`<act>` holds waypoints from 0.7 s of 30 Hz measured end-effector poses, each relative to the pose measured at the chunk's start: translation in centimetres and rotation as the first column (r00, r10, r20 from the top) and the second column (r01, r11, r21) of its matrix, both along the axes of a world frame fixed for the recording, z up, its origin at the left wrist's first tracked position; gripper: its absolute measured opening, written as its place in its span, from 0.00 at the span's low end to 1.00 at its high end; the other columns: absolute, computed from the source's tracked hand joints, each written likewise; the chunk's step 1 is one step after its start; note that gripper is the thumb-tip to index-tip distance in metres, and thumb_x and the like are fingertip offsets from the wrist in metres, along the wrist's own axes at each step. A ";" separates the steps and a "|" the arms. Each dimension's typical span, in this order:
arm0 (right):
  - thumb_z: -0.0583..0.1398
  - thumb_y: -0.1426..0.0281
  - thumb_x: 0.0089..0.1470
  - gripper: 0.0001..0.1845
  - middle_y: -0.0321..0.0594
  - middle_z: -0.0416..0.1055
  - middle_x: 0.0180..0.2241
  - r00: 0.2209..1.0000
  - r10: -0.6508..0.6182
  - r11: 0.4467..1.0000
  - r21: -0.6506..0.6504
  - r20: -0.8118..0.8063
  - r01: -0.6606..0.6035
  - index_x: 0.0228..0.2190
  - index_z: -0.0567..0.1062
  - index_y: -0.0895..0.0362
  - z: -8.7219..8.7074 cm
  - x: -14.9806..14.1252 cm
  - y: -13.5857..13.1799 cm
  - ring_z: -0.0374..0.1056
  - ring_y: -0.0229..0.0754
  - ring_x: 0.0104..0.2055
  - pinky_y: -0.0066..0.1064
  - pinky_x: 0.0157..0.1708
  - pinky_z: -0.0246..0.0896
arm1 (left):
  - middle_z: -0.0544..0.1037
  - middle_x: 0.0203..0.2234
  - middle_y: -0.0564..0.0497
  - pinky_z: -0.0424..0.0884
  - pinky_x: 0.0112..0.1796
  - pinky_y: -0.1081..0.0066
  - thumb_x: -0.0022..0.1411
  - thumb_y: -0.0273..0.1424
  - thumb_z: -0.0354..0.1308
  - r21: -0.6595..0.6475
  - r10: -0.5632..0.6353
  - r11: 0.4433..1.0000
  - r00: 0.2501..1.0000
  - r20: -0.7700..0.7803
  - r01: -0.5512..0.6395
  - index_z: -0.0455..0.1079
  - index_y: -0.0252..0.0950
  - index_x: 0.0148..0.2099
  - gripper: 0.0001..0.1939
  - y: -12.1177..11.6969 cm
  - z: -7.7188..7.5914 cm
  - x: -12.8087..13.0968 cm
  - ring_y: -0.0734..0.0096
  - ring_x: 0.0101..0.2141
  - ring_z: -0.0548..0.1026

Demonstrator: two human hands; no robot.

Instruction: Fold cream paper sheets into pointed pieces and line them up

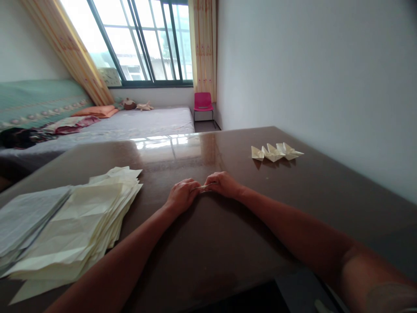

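Observation:
Both hands meet over the middle of the glossy brown table (208,234). My left hand (183,194) is closed, its fingers pinching one end of a small folded piece of cream paper (204,187). From the other side my right hand (224,184) grips the same paper with curled fingers. Only a thin strip of it shows between the hands; the rest is hidden by the fingers. Several folded paper figures (275,152) with pointed tips stand in a row beyond my right hand, apart from it.
On the left lies a stack of creased cream sheets (87,217), beside a pile of greyish printed paper (29,213). A bed (156,118) stands beyond the table, with a pink chair (203,102) near the window. A white wall (319,78) runs along the right side.

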State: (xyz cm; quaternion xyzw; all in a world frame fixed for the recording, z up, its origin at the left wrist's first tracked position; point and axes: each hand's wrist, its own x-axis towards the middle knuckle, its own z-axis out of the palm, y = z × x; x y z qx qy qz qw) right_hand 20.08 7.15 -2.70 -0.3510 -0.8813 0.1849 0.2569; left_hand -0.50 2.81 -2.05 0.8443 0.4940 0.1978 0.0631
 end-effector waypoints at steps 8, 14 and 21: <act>0.62 0.67 0.52 0.07 0.39 0.74 0.30 0.998 0.057 0.998 0.000 0.026 -0.057 0.28 0.79 0.56 0.3 1.1 0.5 0.68 0.38 0.34 0.27 0.36 0.57 | 0.71 0.29 0.51 0.63 0.34 0.73 0.64 0.40 0.47 -0.077 -0.033 0.996 0.997 0.076 0.039 0.73 0.38 0.34 0.17 0.2 0.0 -0.1 0.71 0.31 0.69; 0.66 0.65 0.46 0.12 0.37 0.74 0.33 0.998 0.063 0.989 -0.133 0.003 -0.062 0.35 0.77 0.55 0.6 2.1 0.8 0.67 0.39 0.34 0.27 0.35 0.58 | 0.72 0.33 0.53 0.64 0.32 0.73 0.53 0.41 0.61 -0.246 -0.039 0.966 0.985 0.169 0.080 0.69 0.38 0.41 0.16 0.7 0.3 -2.1 0.71 0.32 0.70; 0.66 0.66 0.42 0.17 0.33 0.70 0.27 0.990 0.047 0.903 -0.417 -0.132 -0.099 0.34 0.70 0.58 1.3 3.9 1.5 0.65 0.34 0.27 0.23 0.25 0.57 | 0.70 0.25 0.56 0.62 0.27 0.76 0.50 0.39 0.63 -0.387 0.021 0.916 0.954 0.301 0.102 0.62 0.37 0.36 0.17 0.9 0.9 -3.6 0.74 0.27 0.67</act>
